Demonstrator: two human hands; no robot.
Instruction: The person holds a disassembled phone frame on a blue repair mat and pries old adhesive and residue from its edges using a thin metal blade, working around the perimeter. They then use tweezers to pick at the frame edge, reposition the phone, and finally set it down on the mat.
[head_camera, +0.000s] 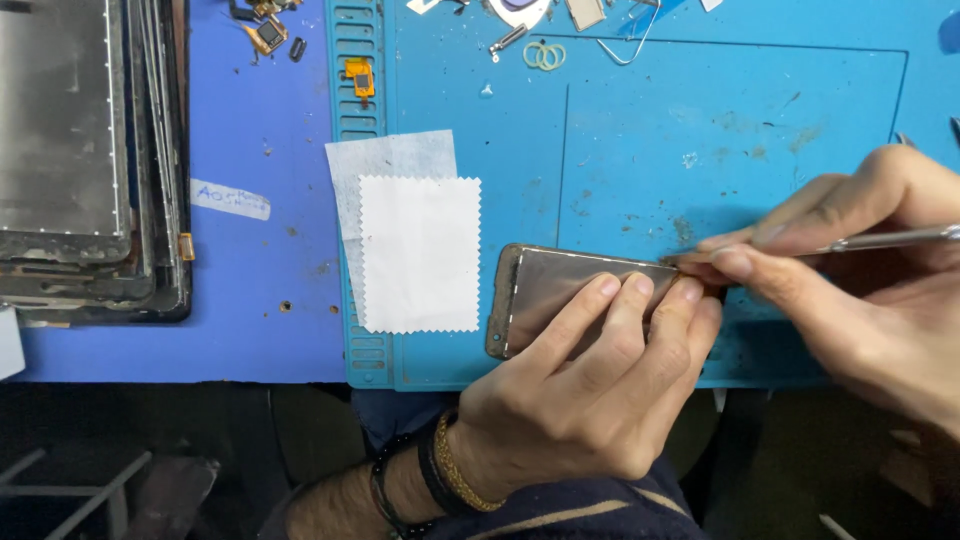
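Observation:
A dark, worn phone (540, 290) lies flat on the blue work mat (640, 150) near its front edge. My left hand (590, 390) presses down on the phone, fingers spread over its right half. My right hand (860, 270) pinches a thin metal tool (890, 240) between thumb and fingers. The tool's tip sits at the phone's upper right edge, partly hidden by my fingertips. Bracelets circle my left wrist.
Two white cloths (415, 245) lie overlapped left of the phone. A stack of dark screen panels (90, 160) fills the far left. Small parts, rubber rings (544, 54) and an orange piece (359, 76) lie at the mat's far edge. A label strip (230, 199) sits on the blue table.

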